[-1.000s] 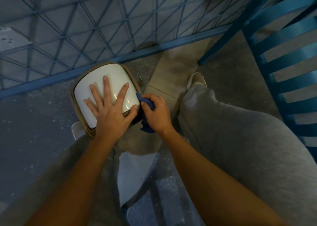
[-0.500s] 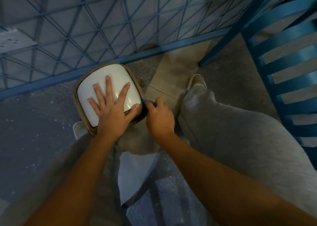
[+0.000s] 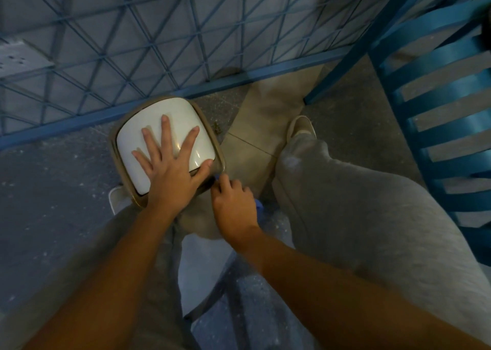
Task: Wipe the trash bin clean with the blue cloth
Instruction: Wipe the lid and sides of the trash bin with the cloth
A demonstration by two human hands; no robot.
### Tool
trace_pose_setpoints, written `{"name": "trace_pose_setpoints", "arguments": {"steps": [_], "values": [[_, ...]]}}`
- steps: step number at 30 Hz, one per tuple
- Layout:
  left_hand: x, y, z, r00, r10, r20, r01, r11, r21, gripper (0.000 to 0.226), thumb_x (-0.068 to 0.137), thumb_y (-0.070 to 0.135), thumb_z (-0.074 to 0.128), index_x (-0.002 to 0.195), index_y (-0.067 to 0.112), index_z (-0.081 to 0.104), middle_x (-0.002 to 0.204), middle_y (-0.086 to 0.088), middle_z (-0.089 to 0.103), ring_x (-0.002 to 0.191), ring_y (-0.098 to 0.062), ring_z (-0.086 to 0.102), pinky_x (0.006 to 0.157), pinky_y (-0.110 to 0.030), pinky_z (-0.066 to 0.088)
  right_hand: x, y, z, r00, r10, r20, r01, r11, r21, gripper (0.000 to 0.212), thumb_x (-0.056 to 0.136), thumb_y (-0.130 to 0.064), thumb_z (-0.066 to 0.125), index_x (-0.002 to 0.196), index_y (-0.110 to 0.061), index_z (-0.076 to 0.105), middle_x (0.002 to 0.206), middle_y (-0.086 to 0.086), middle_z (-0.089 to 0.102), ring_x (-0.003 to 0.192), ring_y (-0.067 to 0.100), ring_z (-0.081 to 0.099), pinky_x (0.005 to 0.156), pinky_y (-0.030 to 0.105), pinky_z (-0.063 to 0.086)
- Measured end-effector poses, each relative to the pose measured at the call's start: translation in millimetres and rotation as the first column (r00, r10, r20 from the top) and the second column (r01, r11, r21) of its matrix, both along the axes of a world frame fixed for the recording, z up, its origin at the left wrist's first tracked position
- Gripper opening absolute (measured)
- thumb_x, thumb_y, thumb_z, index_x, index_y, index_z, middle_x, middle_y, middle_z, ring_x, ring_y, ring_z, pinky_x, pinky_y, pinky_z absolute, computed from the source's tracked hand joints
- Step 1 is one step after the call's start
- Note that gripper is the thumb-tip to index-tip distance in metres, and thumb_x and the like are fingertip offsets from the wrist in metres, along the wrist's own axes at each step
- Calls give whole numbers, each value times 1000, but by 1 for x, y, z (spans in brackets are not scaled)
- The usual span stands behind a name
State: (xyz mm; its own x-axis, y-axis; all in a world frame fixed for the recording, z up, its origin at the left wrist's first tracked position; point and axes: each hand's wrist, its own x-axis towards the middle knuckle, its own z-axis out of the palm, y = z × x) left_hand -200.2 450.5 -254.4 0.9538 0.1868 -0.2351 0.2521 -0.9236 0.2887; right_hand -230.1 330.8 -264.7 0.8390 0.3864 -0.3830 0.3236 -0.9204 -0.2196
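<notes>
A small trash bin [image 3: 127, 153] with a white lid and a tan rim stands on the floor between my knees. My left hand [image 3: 170, 164] lies flat on the lid with fingers spread. My right hand [image 3: 233, 206] sits low against the bin's right front side, fingers curled around the blue cloth [image 3: 259, 207]. Only a small blue edge of the cloth shows beside the hand; the rest is hidden under it.
A blue metal lattice fence [image 3: 159, 44] runs close behind the bin. A blue slatted chair [image 3: 438, 110] stands at the right. My legs in grey trousers [image 3: 358, 203] flank the bin, with one shoe [image 3: 300, 126] near a beige floor strip.
My right hand has slid down and toward me along the bin's right side, covering more of the cloth. My left hand has stayed flat on the lid.
</notes>
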Motion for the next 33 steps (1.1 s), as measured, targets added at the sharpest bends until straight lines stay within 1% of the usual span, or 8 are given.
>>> {"name": "trace_pose_setpoints", "arguments": {"steps": [4, 8, 13, 18, 23, 27, 31, 33], "values": [[-1, 0, 2, 1000, -5, -10, 5, 1000, -11, 66, 88, 52, 46, 144, 40, 14, 156, -7, -15, 140, -40, -18, 109, -63, -8, -17, 21, 2, 998, 25, -60, -24, 999, 28, 29, 60, -23, 80, 86, -15, 71, 90, 5, 64, 67, 23, 62, 54, 30, 49], [0, 3, 2, 1000, -13, -6, 12, 1000, -27, 65, 88, 51, 47, 144, 41, 15, 156, -7, -15, 140, -39, -19, 109, -63, -8, -22, 31, 5, 983, 124, -137, -116, 991, 62, 34, 93, -9, 42, 126, -1, 47, 128, 18, 43, 105, 38, 49, 84, 46, 42], [-1, 2, 2, 1000, -16, -3, 16, 999, -34, 65, 87, 51, 48, 144, 41, 16, 157, -6, -14, 141, -39, -18, 109, -63, -8, -14, 15, -1, 991, 137, 1, -137, 991, 2, 29, 55, -29, 82, 82, -23, 73, 84, -1, 65, 61, 18, 60, 50, 28, 47], [0, 2, 0, 1000, -17, 0, 17, 1000, -23, 66, 87, 50, 49, 144, 40, 17, 157, -6, -13, 141, -40, -17, 109, -63, -7, 7, -12, -2, 996, 64, 61, -59, 995, -79, 27, 64, -26, 78, 89, -18, 72, 89, 4, 65, 67, 22, 64, 54, 34, 51], [-1, 3, 1, 1000, -18, -6, 18, 1000, -19, 66, 87, 51, 48, 144, 40, 16, 157, -7, -13, 141, -40, -17, 109, -63, -7, 8, -13, -1, 990, 134, 34, -133, 991, -25, 31, 91, -14, 48, 120, -5, 54, 122, 15, 50, 100, 35, 55, 79, 46, 47], [-1, 3, -1, 1000, -17, 10, 17, 1000, -7, 66, 87, 51, 48, 144, 39, 17, 157, -8, -11, 141, -41, -15, 108, -65, -5, 7, -8, -1, 990, 141, 18, -141, 990, -7, 26, 89, -12, 52, 112, -4, 60, 119, 14, 53, 95, 34, 58, 75, 44, 48], [0, 3, 0, 1000, -10, 3, 10, 1000, -7, 66, 87, 51, 48, 144, 39, 16, 157, -7, -13, 141, -41, -16, 108, -64, -6, 6, 2, 2, 987, 162, 8, -161, 987, -26, 18, 59, -20, 76, 76, -15, 73, 89, 3, 67, 64, 23, 63, 51, 31, 49], [0, 2, 0, 1000, -10, -3, 10, 1000, -6, 66, 88, 52, 47, 144, 40, 15, 157, -7, -14, 141, -40, -17, 108, -64, -7, 0, 9, 2, 979, 200, -38, -201, 979, -35, 24, 72, -17, 67, 95, -12, 71, 105, 6, 63, 82, 27, 63, 63, 35, 50]]}}
